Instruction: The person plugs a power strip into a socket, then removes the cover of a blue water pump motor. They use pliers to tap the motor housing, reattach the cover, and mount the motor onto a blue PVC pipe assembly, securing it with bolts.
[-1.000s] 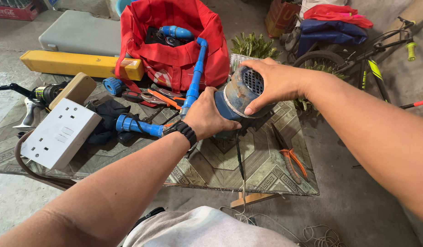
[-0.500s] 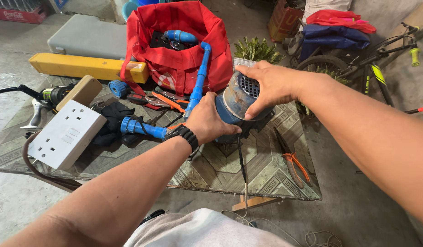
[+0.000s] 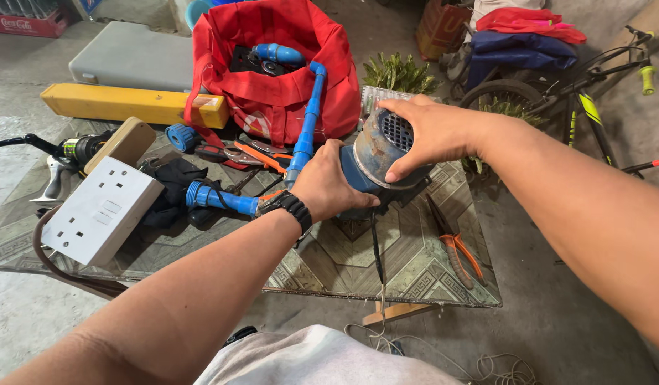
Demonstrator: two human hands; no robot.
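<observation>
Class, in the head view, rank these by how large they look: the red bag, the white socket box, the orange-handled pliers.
1. red bag
2. white socket box, though it lies nearer the camera
3. orange-handled pliers

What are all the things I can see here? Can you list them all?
motor: 1, blue and grey, on the table, held by both hands
bag: 1, red, behind the motor
pipe: 1, blue, leaning from the bag
socket box: 1, white, table's left
pliers: 1, orange handles, table's right
level: 1, yellow, behind the table
table: 1, patterned glass
bicycle: 1, black, far right
left hand: on the motor's side
right hand: on the motor's top
</observation>
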